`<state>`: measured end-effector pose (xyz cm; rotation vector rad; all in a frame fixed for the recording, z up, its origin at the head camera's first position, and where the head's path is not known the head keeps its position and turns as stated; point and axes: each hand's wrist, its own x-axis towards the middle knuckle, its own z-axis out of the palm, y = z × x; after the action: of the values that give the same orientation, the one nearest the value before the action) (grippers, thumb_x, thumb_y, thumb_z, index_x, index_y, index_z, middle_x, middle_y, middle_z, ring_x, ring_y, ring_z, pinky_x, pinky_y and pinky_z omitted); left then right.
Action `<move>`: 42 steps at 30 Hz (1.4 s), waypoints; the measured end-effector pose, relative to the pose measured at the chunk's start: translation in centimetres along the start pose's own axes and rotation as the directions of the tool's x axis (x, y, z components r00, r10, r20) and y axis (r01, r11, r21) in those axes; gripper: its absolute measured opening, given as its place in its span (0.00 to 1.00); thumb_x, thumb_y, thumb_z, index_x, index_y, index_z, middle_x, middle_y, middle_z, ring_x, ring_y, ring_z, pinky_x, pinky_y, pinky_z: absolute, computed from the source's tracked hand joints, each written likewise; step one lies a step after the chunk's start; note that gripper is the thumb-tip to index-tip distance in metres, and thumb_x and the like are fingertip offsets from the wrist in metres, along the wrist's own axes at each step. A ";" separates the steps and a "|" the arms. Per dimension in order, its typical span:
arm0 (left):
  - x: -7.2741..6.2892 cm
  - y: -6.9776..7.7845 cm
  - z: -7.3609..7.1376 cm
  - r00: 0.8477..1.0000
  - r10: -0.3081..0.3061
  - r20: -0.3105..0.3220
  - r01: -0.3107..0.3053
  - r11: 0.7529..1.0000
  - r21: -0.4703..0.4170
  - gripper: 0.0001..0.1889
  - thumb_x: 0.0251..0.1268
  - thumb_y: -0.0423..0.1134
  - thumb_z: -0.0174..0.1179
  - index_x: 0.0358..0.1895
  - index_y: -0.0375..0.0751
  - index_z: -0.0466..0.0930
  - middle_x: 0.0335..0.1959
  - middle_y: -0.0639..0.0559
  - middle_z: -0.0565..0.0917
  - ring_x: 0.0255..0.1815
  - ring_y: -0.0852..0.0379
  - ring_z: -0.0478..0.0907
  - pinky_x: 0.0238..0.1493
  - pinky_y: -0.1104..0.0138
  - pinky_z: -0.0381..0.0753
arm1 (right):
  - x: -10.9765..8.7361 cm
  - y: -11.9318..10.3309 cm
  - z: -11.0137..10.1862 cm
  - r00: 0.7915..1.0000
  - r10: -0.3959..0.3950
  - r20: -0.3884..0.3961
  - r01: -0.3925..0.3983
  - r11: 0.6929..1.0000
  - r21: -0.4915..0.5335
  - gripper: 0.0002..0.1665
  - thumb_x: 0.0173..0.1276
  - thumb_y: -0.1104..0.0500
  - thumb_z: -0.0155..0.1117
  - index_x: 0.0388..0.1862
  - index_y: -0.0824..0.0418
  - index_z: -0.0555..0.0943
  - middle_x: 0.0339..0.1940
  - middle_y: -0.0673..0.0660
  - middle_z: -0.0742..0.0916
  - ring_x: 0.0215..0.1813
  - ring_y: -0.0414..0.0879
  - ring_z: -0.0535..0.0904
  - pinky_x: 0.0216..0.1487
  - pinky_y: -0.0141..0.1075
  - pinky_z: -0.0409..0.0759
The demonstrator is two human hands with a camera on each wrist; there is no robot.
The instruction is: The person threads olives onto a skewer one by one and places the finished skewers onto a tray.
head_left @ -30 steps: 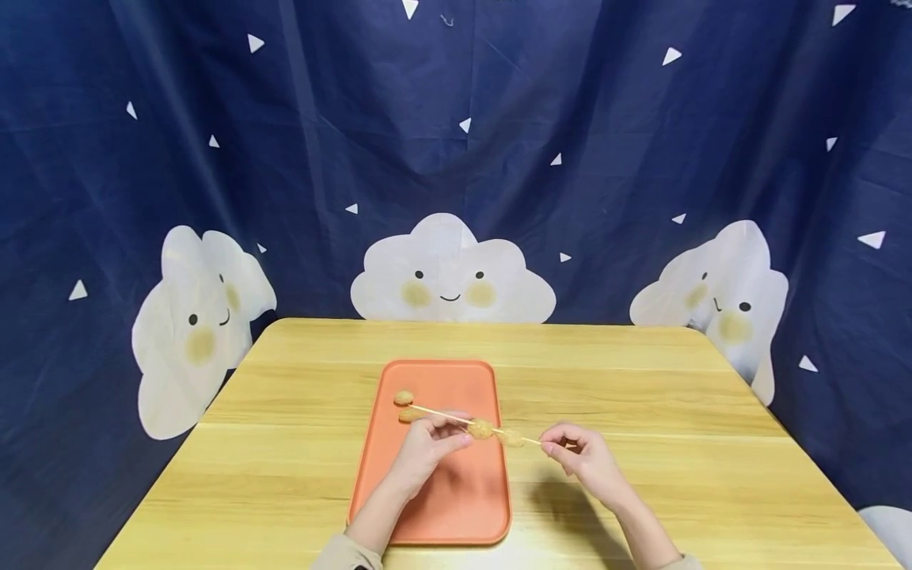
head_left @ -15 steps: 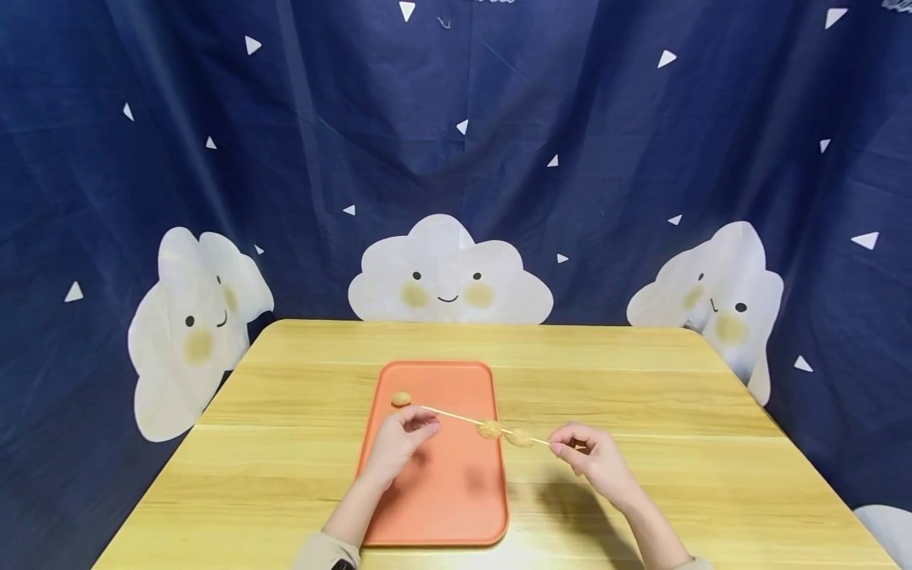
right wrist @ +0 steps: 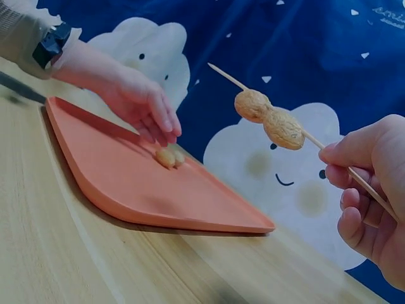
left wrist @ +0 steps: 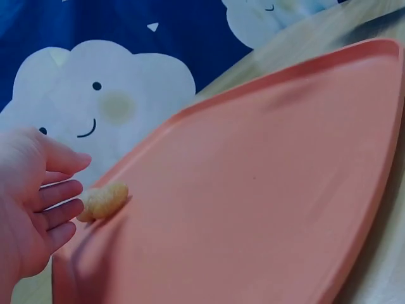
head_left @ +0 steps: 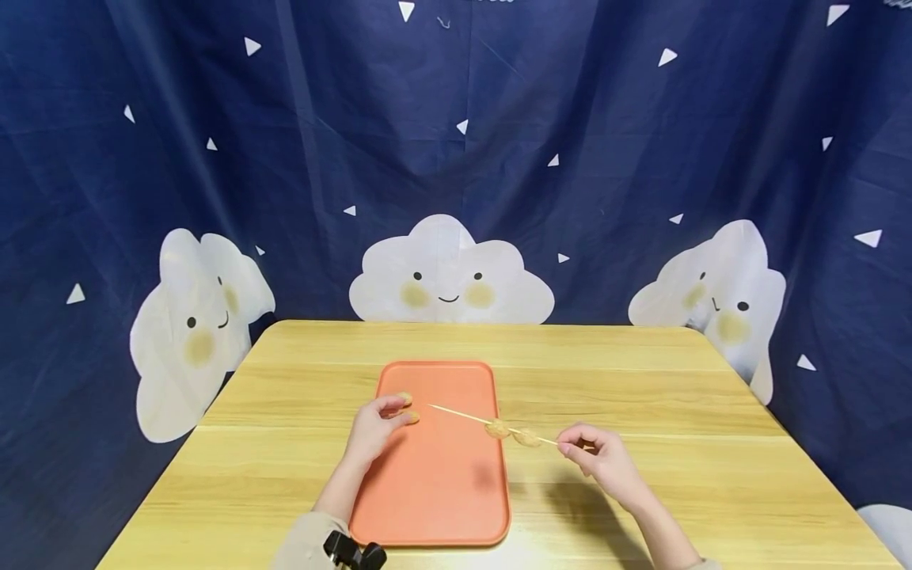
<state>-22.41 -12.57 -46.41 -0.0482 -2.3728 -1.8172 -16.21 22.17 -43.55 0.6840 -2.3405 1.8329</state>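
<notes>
My right hand pinches the blunt end of a thin wooden skewer between thumb and fingers. Two golden-brown, wrinkled food balls are threaded side by side on it, nearer the hand than the pointed tip, which points left over the orange tray. At the tray's far left, my left hand reaches over two more such balls, one ball by the forefinger and another ball by the thumb tip. In the left wrist view its relaxed fingers partly cover a ball resting on the tray.
The tray lies lengthwise on a light wooden table, its raised rim all round. A dark blue curtain with white clouds and triangles hangs behind the table. A black device is strapped to the left wrist.
My left hand has let go of the skewer near the threaded balls and moved left to the balls on the tray. The right hand, still holding the skewer, has shifted slightly right.
</notes>
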 end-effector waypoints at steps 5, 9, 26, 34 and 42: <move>0.2 -1.1 0.1 1.000 0.012 -0.002 -0.012 0.999 0.053 0.18 0.49 0.29 0.69 0.44 0.25 0.79 0.45 0.37 0.82 0.45 0.43 0.78 0.47 0.60 0.77 | -0.1 -0.2 -0.2 1.000 0.013 -0.005 -0.013 1.000 -0.015 0.03 0.63 0.69 0.60 0.33 0.64 0.80 0.25 0.49 0.78 0.17 0.34 0.64 0.12 0.35 0.66; 0.4 -1.4 0.2 1.000 0.030 0.006 -0.031 0.992 0.123 0.17 0.48 0.25 0.67 0.43 0.23 0.78 0.43 0.35 0.82 0.43 0.42 0.78 0.46 0.56 0.77 | -0.3 -0.2 -0.3 1.000 0.018 0.001 -0.018 1.000 -0.013 0.03 0.63 0.69 0.60 0.33 0.64 0.80 0.23 0.53 0.77 0.17 0.34 0.64 0.12 0.34 0.65; 0.6 -1.8 0.8 0.992 0.123 0.017 -0.120 0.912 0.392 0.12 0.46 0.25 0.67 0.38 0.30 0.82 0.39 0.40 0.81 0.39 0.46 0.77 0.42 0.55 0.77 | -0.6 0.0 -0.3 0.999 0.033 -0.006 -0.033 0.999 -0.017 0.02 0.63 0.68 0.60 0.33 0.65 0.80 0.26 0.55 0.79 0.17 0.34 0.65 0.13 0.38 0.67; 0.6 -1.6 0.6 0.994 0.102 0.039 -0.110 0.924 0.365 0.12 0.52 0.29 0.66 0.42 0.30 0.82 0.43 0.38 0.80 0.43 0.44 0.77 0.44 0.54 0.77 | -0.8 0.0 -0.4 0.998 0.054 -0.020 -0.055 0.998 -0.019 0.02 0.63 0.69 0.60 0.33 0.66 0.79 0.25 0.47 0.78 0.17 0.33 0.64 0.13 0.35 0.67; -0.2 -0.1 1.0 0.983 0.168 0.080 -0.182 0.955 0.236 0.14 0.53 0.27 0.65 0.44 0.27 0.81 0.42 0.39 0.81 0.43 0.44 0.78 0.44 0.56 0.78 | -1.1 0.1 -0.8 0.997 0.066 -0.033 -0.067 0.997 -0.028 0.02 0.63 0.68 0.59 0.32 0.66 0.79 0.25 0.46 0.78 0.19 0.32 0.65 0.13 0.32 0.66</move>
<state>-22.35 -11.59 -46.78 -0.2783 -2.5220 -1.4572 -15.41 23.28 -43.83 0.5755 -2.3923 1.8183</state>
